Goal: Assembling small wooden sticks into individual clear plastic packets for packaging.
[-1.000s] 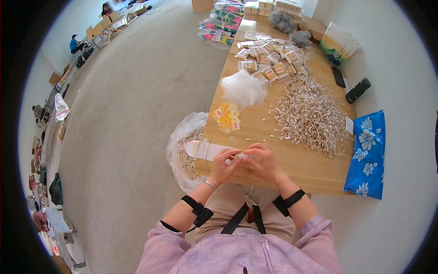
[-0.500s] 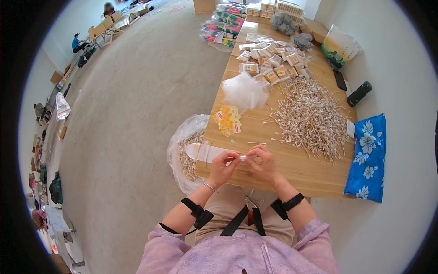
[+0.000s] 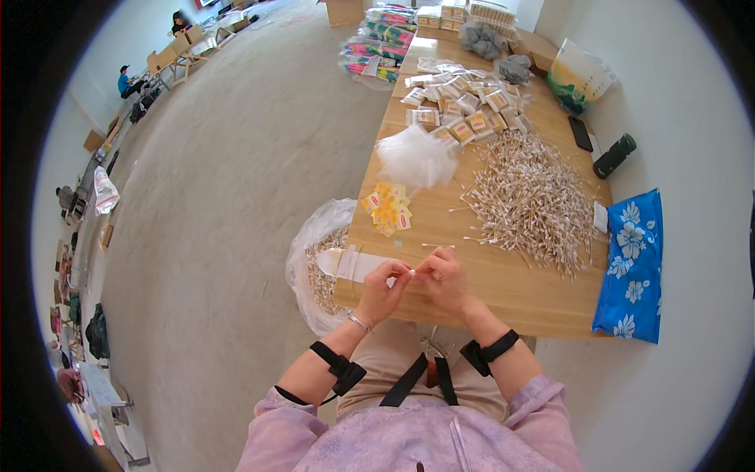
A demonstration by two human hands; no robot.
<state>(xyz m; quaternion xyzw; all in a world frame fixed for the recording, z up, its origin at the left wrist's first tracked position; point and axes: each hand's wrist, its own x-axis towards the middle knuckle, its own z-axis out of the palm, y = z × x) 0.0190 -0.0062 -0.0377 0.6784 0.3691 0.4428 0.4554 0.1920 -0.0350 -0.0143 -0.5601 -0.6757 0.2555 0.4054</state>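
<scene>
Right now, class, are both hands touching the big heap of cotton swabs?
No: the left hand and right hand meet at a small white item, apart from the heap of cotton swabs, which lies farther right.

Swab pile [image 3: 535, 203] right of cards [image 3: 388, 208]

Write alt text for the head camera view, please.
A person's left hand and right hand pinch a small white item over a wooden table. Beyond lie yellow cards, clear bags and heaped cotton swabs.
</scene>
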